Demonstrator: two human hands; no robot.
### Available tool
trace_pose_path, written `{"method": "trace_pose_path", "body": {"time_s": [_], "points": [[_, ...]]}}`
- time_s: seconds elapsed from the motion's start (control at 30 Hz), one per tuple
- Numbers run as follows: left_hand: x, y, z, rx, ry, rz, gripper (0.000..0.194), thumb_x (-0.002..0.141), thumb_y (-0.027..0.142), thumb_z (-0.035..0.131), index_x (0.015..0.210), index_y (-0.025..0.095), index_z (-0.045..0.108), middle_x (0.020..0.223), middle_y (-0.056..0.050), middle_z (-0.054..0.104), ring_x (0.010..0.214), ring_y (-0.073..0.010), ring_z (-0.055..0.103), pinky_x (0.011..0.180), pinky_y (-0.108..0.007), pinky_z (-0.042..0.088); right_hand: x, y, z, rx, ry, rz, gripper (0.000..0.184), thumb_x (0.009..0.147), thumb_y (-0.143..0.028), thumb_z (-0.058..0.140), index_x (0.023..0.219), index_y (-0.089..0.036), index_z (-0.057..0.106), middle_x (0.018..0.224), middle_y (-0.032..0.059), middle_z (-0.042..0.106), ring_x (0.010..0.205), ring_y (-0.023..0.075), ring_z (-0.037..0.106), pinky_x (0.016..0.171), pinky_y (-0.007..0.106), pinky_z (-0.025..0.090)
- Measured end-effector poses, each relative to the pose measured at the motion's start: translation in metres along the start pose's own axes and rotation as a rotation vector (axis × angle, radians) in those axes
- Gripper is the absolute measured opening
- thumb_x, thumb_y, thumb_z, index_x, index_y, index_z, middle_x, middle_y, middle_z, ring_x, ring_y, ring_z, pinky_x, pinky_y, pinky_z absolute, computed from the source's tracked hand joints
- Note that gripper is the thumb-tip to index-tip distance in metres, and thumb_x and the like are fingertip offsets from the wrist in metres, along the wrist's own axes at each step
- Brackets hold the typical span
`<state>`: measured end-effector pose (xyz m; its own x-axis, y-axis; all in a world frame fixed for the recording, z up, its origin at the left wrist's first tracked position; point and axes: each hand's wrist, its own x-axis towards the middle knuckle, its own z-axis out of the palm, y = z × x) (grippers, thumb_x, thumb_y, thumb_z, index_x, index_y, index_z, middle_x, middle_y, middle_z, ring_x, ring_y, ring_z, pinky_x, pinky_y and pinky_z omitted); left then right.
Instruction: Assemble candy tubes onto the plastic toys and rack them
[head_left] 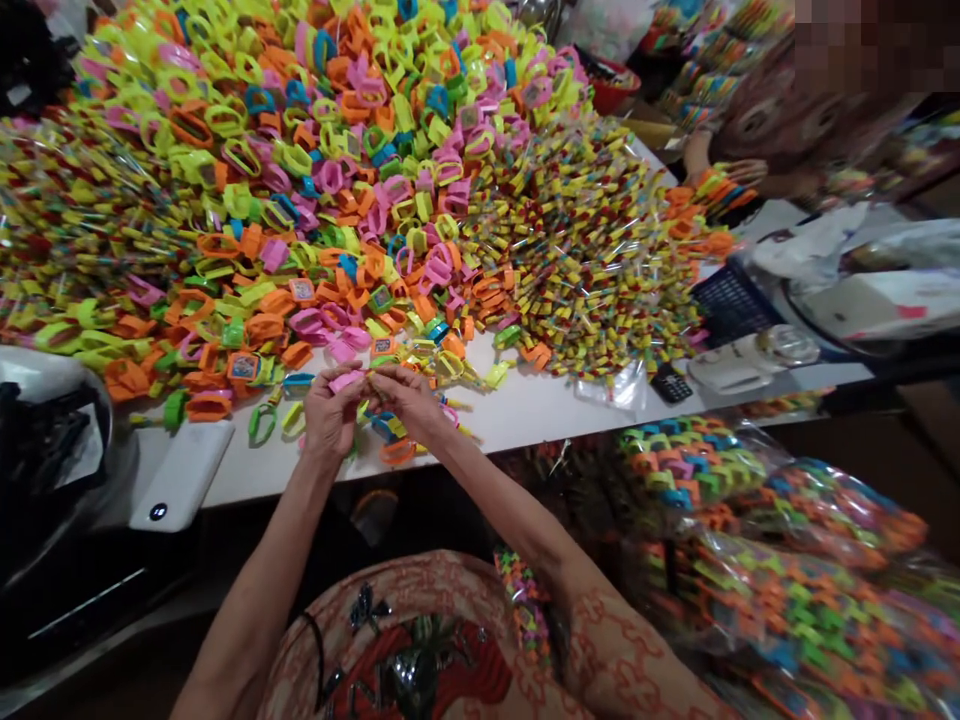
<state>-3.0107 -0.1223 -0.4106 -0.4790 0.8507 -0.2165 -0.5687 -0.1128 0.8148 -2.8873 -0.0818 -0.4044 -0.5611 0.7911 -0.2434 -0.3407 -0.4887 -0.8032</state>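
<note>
A heap of bright plastic bands (360, 190) covers much of the white surface (525, 405), beside a pile of yellow-tipped wrapped sticks (592, 250). Clear bags of coloured pieces (810, 590) lie lower right. A white flat device (182, 475) sits at the near edge. The left hand (331, 412) pinches a pink piece (346, 381) over bands; the right hand (409, 400) meets it, its grip unclear. Shirt lettering is unreadable.

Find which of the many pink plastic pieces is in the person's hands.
It is the pink piece held in the left hand, with the right hand close beside it; the other pink pieces lie among the heap.
</note>
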Motion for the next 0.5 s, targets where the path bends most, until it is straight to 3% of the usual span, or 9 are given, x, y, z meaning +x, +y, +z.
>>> {"method": "trace_pose_path", "body": {"time_s": [0.13,0.27,0.4,0.5], "points": [[0.001,-0.004,0.001,0.038,0.093,0.014,0.053,0.046,0.031,0.098,0.083,0.019,0.062,0.077,0.003,0.072,0.069,-0.0117,0.067,0.065,-0.023,0.056,0.005,-0.01,-0.006,0.0,-0.016,-0.008,0.042,0.067,-0.046,0.089,0.093,-0.017,0.072,0.077,-0.0013,0.072,0.057,0.0085,0.061,0.057,0.022,0.05],[0.002,0.006,0.006,0.119,0.129,0.083,0.056,0.048,0.042,0.096,0.083,0.02,0.06,0.081,0.003,0.07,0.077,-0.0129,0.068,0.077,-0.027,0.057,0.004,-0.009,-0.004,-0.016,0.082,-0.002,0.044,0.063,-0.05,0.09,0.083,-0.017,0.07,0.069,-0.0028,0.068,0.052,0.0086,0.06,0.053,0.021,0.049],[0.004,0.007,0.008,0.472,0.198,0.157,0.057,0.05,0.052,0.091,0.089,0.019,0.065,0.081,0.002,0.069,0.072,-0.0139,0.064,0.069,-0.026,0.052,0.019,0.001,-0.002,0.086,0.147,0.031,0.052,0.057,-0.057,0.091,0.082,-0.017,0.069,0.064,-0.0024,0.065,0.054,0.0104,0.06,0.056,0.023,0.051],[0.01,0.002,0.006,0.751,0.118,0.206,0.059,0.056,0.063,0.083,0.096,0.021,0.071,0.081,0.0,0.071,0.072,-0.0179,0.063,0.063,-0.028,0.049,0.036,-0.002,-0.009,-0.04,0.175,-0.102,0.047,0.061,-0.052,0.09,0.086,-0.018,0.072,0.066,-0.0029,0.065,0.054,0.0099,0.057,0.056,0.023,0.05]]}}
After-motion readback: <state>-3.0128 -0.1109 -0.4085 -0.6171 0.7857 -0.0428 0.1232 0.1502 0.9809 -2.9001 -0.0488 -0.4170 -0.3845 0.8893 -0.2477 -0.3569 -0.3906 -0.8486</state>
